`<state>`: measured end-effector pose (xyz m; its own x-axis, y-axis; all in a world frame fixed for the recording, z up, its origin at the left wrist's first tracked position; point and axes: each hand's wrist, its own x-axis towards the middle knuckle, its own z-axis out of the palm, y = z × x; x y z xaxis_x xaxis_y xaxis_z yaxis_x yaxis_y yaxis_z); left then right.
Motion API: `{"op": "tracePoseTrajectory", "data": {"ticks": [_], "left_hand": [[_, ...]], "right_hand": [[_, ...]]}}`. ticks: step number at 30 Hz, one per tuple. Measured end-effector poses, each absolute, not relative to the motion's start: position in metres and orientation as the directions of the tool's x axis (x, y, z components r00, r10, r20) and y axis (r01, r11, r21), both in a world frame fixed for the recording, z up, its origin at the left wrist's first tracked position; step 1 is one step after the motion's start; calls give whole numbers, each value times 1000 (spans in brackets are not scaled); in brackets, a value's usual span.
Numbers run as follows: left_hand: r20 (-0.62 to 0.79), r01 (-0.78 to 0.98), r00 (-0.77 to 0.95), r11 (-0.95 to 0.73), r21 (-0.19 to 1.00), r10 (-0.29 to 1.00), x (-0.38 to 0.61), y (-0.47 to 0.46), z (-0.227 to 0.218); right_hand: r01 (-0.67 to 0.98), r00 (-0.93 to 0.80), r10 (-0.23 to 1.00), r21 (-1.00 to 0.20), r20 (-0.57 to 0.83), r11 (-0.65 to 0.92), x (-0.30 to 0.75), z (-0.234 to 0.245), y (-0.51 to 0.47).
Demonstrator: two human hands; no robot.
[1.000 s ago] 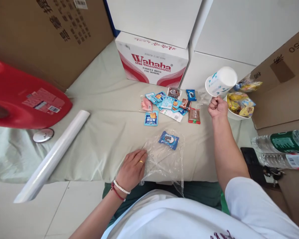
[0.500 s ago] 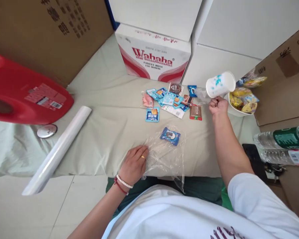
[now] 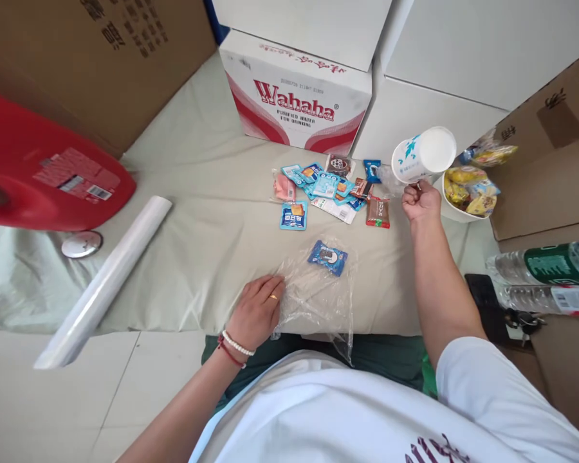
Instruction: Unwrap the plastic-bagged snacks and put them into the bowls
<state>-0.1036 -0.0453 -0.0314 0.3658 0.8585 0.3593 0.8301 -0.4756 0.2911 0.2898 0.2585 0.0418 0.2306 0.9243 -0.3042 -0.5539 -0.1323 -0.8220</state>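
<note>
My right hand is closed round the handle of a white cup with blue print, which is lifted and tipped on its side with its bottom towards me. It hangs above the right end of a heap of small snack packets. My left hand lies flat, fingers stretched, on the left edge of a sheet of clear plastic film. One blue snack packet lies on that film.
A white bowl of yellow snacks stands right of the cup. A roll of clear film, a metal lid and a red jug lie at the left. Cardboard boxes, including a Wahaha box, stand behind. Water bottles lie at the right.
The cup in my right hand has turned and shifted slightly left and up, its bottom now facing me more. My left hand has stayed on the film.
</note>
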Motion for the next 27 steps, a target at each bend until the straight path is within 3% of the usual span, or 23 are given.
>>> {"op": "tracePoseTrajectory", "data": {"ticks": [9,19,24,27], "left_hand": [[420,823,372,-503,263,828,-105,-45,-32],[407,836,347,-476,274,845,-102,-43,-30],[386,835,342,-466,293,857,-102,-44,-31],[382,832,335,-460,309,861,-103,-44,-32]], "right_hand": [[-522,446,877,-848,-179,93,289,65,267],[-526,461,825,-850,-326,-42,296,59,296],[-509,449,838,-860,-310,-45,303,53,295],[-439,381,895,-897,-233,-46,308,50,298]]}}
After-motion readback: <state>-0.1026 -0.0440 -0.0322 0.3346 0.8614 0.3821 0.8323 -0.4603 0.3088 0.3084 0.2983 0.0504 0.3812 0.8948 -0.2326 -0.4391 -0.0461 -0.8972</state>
